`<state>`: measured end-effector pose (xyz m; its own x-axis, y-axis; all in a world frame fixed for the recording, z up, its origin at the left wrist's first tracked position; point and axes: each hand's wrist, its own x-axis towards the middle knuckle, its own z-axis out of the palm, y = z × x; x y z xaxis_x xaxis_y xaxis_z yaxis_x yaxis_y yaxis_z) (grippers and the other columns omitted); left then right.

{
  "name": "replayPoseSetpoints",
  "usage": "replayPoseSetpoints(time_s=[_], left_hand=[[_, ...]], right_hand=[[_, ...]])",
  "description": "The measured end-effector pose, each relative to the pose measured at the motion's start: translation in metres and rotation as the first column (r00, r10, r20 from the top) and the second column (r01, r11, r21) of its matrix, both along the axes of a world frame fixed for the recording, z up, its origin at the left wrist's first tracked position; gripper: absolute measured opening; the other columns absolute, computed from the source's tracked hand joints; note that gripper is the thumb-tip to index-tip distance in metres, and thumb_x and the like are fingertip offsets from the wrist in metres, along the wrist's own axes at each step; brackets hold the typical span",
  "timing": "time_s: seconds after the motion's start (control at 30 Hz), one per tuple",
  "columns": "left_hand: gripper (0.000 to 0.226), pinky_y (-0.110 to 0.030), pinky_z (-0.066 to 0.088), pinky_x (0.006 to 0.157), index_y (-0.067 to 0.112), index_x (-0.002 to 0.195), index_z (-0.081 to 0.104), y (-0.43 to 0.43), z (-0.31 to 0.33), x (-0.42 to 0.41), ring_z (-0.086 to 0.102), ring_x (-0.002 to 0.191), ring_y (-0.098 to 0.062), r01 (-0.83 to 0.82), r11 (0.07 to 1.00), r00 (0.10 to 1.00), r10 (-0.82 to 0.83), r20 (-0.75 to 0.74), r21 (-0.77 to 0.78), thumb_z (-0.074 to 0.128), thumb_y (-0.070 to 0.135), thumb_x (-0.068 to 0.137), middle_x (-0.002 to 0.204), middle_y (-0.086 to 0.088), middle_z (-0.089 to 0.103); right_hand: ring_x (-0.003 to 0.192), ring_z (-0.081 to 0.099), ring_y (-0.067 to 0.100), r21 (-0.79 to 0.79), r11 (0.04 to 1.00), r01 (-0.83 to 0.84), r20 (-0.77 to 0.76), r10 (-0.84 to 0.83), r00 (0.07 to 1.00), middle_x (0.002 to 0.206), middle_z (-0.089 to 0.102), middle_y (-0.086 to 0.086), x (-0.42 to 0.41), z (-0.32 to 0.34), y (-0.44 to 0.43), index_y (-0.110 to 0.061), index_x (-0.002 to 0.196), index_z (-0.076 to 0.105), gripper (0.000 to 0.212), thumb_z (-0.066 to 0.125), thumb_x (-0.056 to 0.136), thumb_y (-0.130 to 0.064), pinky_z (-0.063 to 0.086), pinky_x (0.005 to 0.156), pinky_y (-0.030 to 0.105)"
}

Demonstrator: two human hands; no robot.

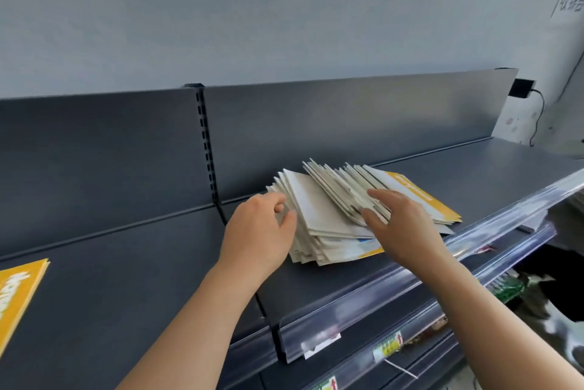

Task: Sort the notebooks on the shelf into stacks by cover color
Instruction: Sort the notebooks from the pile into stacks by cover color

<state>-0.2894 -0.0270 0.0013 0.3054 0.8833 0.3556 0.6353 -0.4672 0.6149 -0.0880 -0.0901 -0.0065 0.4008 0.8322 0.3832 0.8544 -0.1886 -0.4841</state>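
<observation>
One messy pile of notebooks [328,219] sits on the dark shelf [158,279], approx mid-frame, close to the back panel [347,124]. It's fanned out, not squared up. Most covers showing are pale grey/off-white, tilted and overlapping each other. At the fan's right end a yellow notebook [422,195] lies flat w/ white lettering, partly under the pale ones. A bit of yellow and blue also peeks from the pile's front edge, low down.

My left hand [259,225] is at the pile's left edge. Fingers curled, thumb and forefinger pinching the edges of a few pale covers. Can't tell how many.

My right hand [401,222] lies on top of the fan, right of centre. It's wide, fingers straight and spread, tips touching the pale covers, gripping nothing.

Well apart, far left on the same shelf level, a second yellow notebook [17,295] lies flat on its own, cut off by the frame edge.

Misc: clear price rail [395,291] runs along the shelf front, w/ labels I can't read. Black adapter [522,88] w/ cable hangs on the pale wall [252,10] beyond the shelf's right end. Lower shelf at right holds green stuff, too blurry to ID.
</observation>
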Motion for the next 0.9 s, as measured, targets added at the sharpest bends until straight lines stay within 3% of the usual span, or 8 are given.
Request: replayPoseSetpoints(time_s=[0.13,0.27,0.53,0.63,0.67,0.73,0.83,0.9], left_hand=[[0.025,-0.039,0.049,0.085,0.013,0.106,0.064,0.018,0.009,0.042,0.057,0.097,-0.019,0.058,0.998,0.998,-0.058,0.002,0.040,0.051,0.029,0.092,0.102,0.005,0.064],[0.014,-0.041,0.049,0.081,0.017,0.085,0.058,0.035,0.010,0.086,0.058,0.093,-0.021,0.108,0.992,0.994,-0.107,-0.007,0.066,0.050,0.027,0.090,0.096,-0.002,0.066],[0.024,-0.034,0.049,0.081,0.017,0.107,0.066,0.046,0.007,0.170,0.057,0.094,-0.016,0.122,0.985,0.992,-0.123,-0.003,0.118,0.049,0.025,0.093,0.102,0.002,0.063],[0.023,-0.035,0.051,0.079,0.017,0.107,0.066,0.044,0.005,0.202,0.059,0.086,-0.015,0.098,0.992,0.995,-0.099,0.014,0.075,0.048,0.023,0.094,0.095,0.004,0.063],[0.023,-0.034,0.052,0.079,0.018,0.107,0.066,0.044,0.002,0.211,0.060,0.086,-0.014,0.086,0.996,0.996,-0.086,0.007,0.035,0.048,0.023,0.094,0.095,0.006,0.064],[0.019,-0.034,0.053,0.079,0.018,0.102,0.066,0.048,-0.006,0.228,0.061,0.086,-0.015,0.031,0.999,0.999,-0.032,-0.024,-0.038,0.050,0.025,0.093,0.092,0.004,0.066],[0.025,-0.036,0.051,0.069,0.013,0.073,0.052,0.054,-0.018,0.247,0.055,0.067,-0.022,-0.101,0.989,0.989,0.089,-0.119,-0.103,0.053,0.032,0.090,0.074,-0.004,0.062],[0.032,-0.031,0.047,0.062,0.012,0.073,0.052,0.055,-0.023,0.256,0.057,0.067,-0.018,-0.181,0.976,0.973,0.160,-0.165,-0.122,0.056,0.041,0.087,0.073,0.001,0.063]], right_hand=[[0.119,0.052,0.022,-0.047,0.995,0.083,-0.031,-0.085,0.996,0.134,0.056,0.001,0.045,0.001,0.016,-0.018,0.133,0.053,0.042,0.055,0.093,-0.030,0.039,0.092,0.028],[0.109,0.056,0.021,-0.100,0.988,0.120,-0.082,-0.128,0.988,0.132,0.057,0.000,0.089,-0.005,0.027,-0.019,0.134,0.051,0.040,0.048,0.096,-0.029,0.040,0.087,0.029],[0.112,0.055,0.023,-0.288,0.954,0.089,-0.107,-0.125,0.986,0.134,0.054,0.002,0.189,-0.031,0.056,-0.019,0.133,0.052,0.037,0.044,0.097,-0.025,0.042,0.087,0.030],[0.093,0.059,0.028,-0.365,0.931,-0.001,-0.116,-0.044,0.992,0.108,0.064,0.003,0.217,-0.042,0.071,-0.017,0.109,0.064,0.025,0.044,0.095,-0.023,0.039,0.070,0.030],[0.087,0.059,0.032,-0.377,0.925,-0.040,-0.111,-0.002,0.994,0.093,0.065,0.007,0.222,-0.045,0.074,-0.011,0.094,0.063,0.023,0.043,0.093,-0.022,0.037,0.064,0.031],[0.084,0.059,0.033,-0.369,0.922,-0.117,-0.108,0.082,0.991,0.082,0.062,0.011,0.232,-0.054,0.083,-0.006,0.084,0.057,0.024,0.042,0.092,-0.023,0.038,0.061,0.033],[0.091,0.059,0.017,-0.284,0.922,-0.265,-0.171,0.223,0.960,0.095,0.064,-0.012,0.240,-0.057,0.087,-0.021,0.096,0.066,0.021,0.047,0.093,-0.029,0.044,0.077,0.031],[0.097,0.052,0.000,-0.239,0.907,-0.346,-0.237,0.291,0.927,0.111,0.055,-0.026,0.240,-0.055,0.085,-0.033,0.113,0.065,0.024,0.050,0.094,-0.031,0.038,0.080,0.016]])
